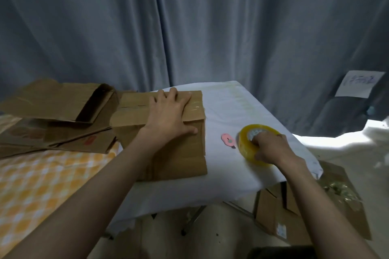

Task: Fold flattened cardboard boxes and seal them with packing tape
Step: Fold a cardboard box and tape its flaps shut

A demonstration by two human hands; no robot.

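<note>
My left hand (171, 111) lies flat, fingers spread, pinning the box (168, 132) flaps closed, while my right hand (271, 149) curls round the tape roll (248, 145) for sealing

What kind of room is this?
Probably a makeshift packing spot in a home, not a factory. A small table under a white cloth holds a cardboard box and a tape roll, with a grey curtain behind.
</note>
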